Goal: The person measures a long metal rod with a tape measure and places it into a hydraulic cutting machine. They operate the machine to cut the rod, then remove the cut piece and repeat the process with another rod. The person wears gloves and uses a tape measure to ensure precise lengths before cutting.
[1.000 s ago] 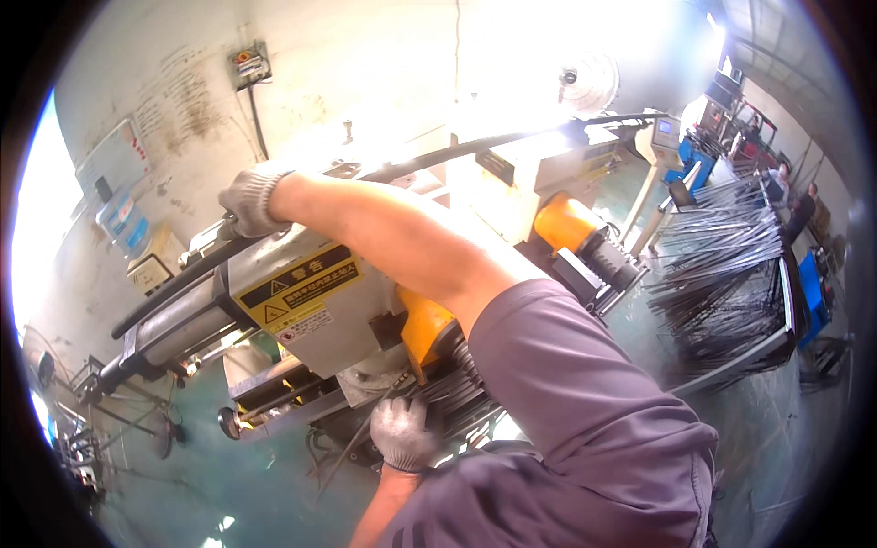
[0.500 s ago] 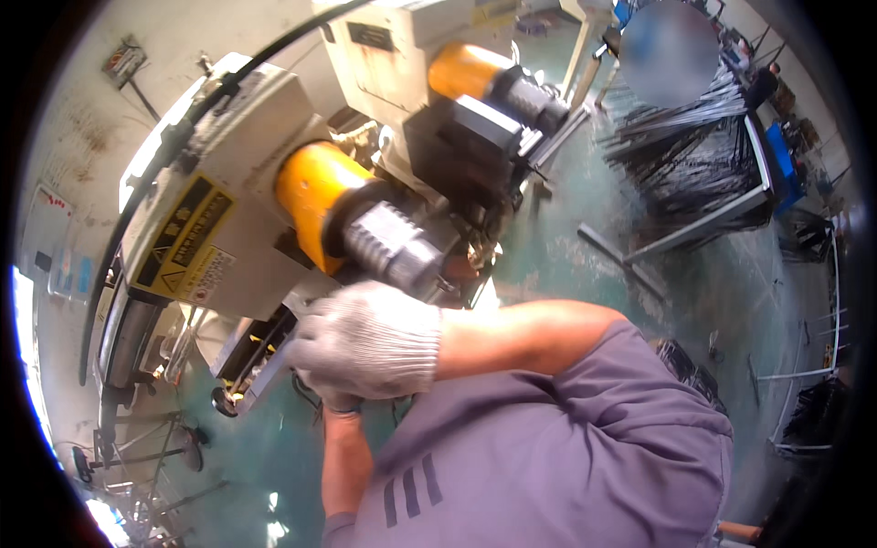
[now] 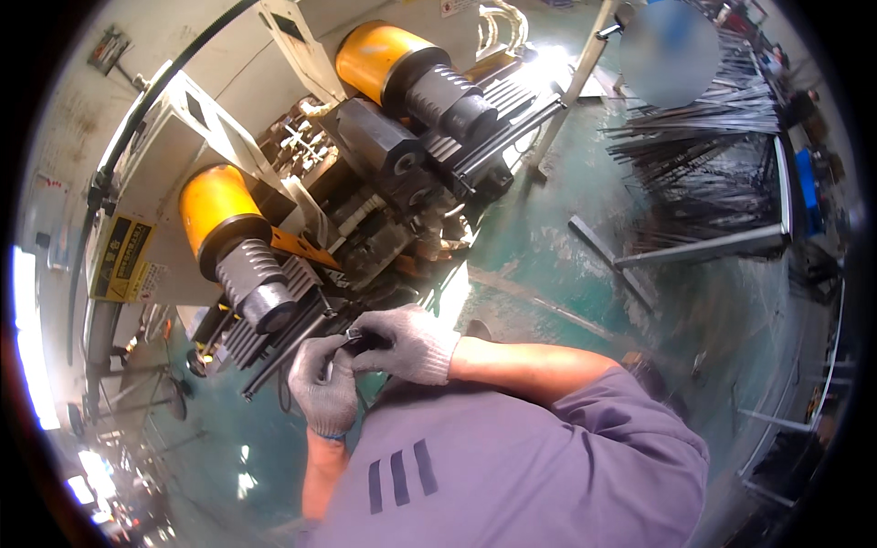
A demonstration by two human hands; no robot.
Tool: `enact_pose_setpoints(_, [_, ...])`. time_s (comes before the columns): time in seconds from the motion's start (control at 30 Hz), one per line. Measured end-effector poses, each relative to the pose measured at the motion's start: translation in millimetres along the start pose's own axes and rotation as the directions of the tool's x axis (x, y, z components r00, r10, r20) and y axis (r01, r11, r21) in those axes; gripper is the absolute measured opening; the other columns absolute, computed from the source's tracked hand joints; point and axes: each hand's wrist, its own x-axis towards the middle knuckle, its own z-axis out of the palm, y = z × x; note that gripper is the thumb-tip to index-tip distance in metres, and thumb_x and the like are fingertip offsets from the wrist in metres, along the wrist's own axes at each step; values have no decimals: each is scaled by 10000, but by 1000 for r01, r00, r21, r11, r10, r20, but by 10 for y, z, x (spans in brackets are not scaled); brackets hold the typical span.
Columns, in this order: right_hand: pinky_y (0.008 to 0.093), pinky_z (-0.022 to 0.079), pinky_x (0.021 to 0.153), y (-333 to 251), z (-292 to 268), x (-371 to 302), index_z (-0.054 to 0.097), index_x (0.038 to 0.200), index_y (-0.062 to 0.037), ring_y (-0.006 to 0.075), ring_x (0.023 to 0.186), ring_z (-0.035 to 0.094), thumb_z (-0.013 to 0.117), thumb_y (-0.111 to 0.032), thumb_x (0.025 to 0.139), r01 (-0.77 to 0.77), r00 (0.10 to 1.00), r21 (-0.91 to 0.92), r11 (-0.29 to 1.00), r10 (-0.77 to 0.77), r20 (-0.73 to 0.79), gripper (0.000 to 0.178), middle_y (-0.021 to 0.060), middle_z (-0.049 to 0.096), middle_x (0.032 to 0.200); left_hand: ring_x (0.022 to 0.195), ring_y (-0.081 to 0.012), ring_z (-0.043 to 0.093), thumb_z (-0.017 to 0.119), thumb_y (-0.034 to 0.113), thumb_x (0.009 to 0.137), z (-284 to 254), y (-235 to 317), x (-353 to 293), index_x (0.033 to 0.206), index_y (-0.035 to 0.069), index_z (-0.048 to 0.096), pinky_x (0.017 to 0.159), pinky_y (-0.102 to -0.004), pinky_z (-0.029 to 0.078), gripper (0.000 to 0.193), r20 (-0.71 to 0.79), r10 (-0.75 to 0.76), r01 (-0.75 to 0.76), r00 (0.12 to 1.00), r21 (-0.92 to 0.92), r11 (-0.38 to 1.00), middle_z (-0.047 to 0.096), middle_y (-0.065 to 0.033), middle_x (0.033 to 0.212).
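Note:
In front of my chest, both hands are together in grey knitted gloves. My right hand (image 3: 411, 345) is closed, its fingertips pinching a small dark metal piece (image 3: 353, 334). My left hand (image 3: 323, 388) is curled, fingers bent up toward the same piece. A pale sliver shows inside the left hand's curl, but what it is I cannot make out. Just beyond the hands stands a machine with a yellow cylinder (image 3: 217, 203) and a dark ribbed end (image 3: 258, 288). A slotted metal bed (image 3: 288, 347) lies close to my left hand.
Farther off stands a second yellow cylinder (image 3: 384, 59) with a dark ribbed end. At the right, a metal-framed rack (image 3: 703, 245) holds many thin dark strips (image 3: 703, 183). A bar (image 3: 612, 265) lies on the green floor (image 3: 539, 247). A black cable (image 3: 164, 100) arches at the left.
My hands have come apart from an overlap; the right moved to the right, uncovering the left and the small piece. The view has shifted, so the machine sits farther left and shows more of its bed.

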Motion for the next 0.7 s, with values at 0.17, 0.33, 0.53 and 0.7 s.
enact_pose_setpoints(0.17, [308, 594, 739, 98, -401, -185, 780, 1100, -27, 103, 816, 728, 884, -204, 915, -284, 959, 341, 896, 262, 110, 276, 75, 798, 896, 812, -300, 721, 777, -83, 863, 425, 320, -29, 1059, -6, 783, 767, -384, 577, 211, 50, 28, -35, 998, 144, 989, 736, -166, 912])
enact_pose_setpoints(0.33, [287, 633, 757, 258, -1209, -264, 785, 1089, -49, 108, 831, 767, 889, -138, 959, 30, 982, 216, 976, 12, -189, 188, 66, 811, 986, 855, -284, 739, 810, 12, 917, 415, 456, -117, 1061, -25, 780, 781, -378, 577, 151, -30, -125, 129, 992, 206, 970, 755, -164, 953])
enact_pose_setpoints(0.53, [292, 576, 706, 563, -2424, -34, 753, 1337, 22, 144, 788, 702, 775, -48, 1048, 225, 770, 391, 892, 83, -632, 298, 90, 781, 1018, 805, -304, 691, 816, 41, 922, -256, 229, -195, 1011, 1, 786, 760, -402, 550, 103, -203, -25, 123, 979, 488, 864, 733, -150, 924])
enact_pose_setpoints(0.7, [276, 592, 701, 583, -2281, 145, 744, 1403, -11, 128, 814, 725, 752, -115, 1091, 322, 743, 380, 867, 17, -669, 330, 67, 798, 1060, 799, -292, 656, 806, 34, 924, -573, 314, -187, 984, 11, 770, 766, -395, 526, 73, -236, -3, 126, 972, 508, 852, 700, -136, 889])
